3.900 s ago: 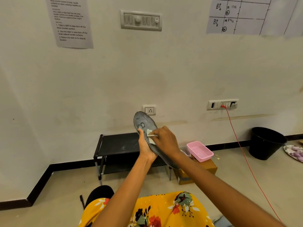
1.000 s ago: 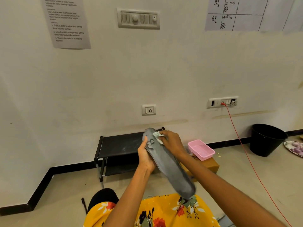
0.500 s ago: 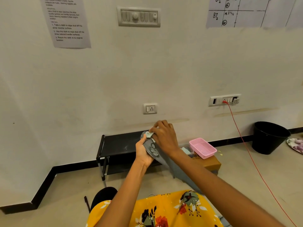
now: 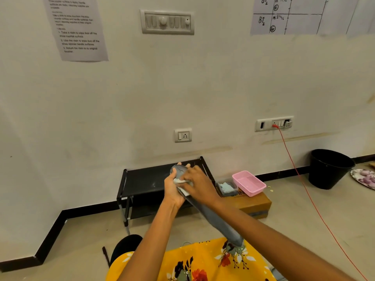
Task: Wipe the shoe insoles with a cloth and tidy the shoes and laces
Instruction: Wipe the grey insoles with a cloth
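holding the insole (image 4: pixel 211 216) near its top, the left hand (image 4: pixel 172 191) grasps it. the right hand (image 4: pixel 199 185) pinches a cloth (image 4: pixel 179 181) against it.

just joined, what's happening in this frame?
A person is wiping a grey shoe insole held in the air over their lap. The left hand grips the insole near its far end, and the right hand presses a small pale cloth against its surface there. Behind the hands, a low black rack stands against the wall, with a pink tray on a cardboard box beside it. No shoes or laces can be made out.
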`<state>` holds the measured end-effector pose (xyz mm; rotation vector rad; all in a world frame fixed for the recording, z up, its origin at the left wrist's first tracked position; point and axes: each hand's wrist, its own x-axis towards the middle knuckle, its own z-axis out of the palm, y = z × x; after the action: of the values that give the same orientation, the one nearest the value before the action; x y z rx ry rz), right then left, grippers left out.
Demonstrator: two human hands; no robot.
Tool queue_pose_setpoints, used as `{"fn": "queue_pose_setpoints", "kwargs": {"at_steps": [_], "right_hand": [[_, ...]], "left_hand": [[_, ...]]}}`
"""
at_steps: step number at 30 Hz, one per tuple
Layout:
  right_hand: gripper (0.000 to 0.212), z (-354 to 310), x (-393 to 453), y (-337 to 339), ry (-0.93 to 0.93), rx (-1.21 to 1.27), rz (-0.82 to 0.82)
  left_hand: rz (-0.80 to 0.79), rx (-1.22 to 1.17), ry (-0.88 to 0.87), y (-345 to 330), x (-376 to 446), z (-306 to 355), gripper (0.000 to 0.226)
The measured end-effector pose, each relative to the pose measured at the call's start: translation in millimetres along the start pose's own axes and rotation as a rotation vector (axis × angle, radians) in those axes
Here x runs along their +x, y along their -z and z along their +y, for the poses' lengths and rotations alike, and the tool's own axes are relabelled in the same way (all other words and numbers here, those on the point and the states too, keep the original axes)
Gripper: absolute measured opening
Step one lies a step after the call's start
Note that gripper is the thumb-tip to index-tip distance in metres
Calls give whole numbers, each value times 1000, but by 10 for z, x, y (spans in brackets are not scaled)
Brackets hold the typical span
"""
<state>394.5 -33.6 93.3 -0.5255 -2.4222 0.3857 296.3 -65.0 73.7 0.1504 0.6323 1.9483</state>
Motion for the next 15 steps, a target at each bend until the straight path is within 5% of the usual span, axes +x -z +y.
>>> {"fn": "queue_pose_setpoints", "kwargs": {"at_steps": [2,6,10,13,15], "right_hand": [[20,111,88,58,14,-104,2],[24,205,307,137,-266,-150,148],[22,-18,52,97,-202,63,-29],[28,158,122,142,-139,-141,-80],[27,301,260,189,-252,-254,-5]], "left_hand": [[-39,-4,22,-7,-37,-43,33],[-84,-2,43,-104,-102,-156,34],[-35,-48,14,-65,-10,-32,32],[-26,-11,37,-34,-39,-102,31],[-43,31,64,-65,-76,-196,35]]}}
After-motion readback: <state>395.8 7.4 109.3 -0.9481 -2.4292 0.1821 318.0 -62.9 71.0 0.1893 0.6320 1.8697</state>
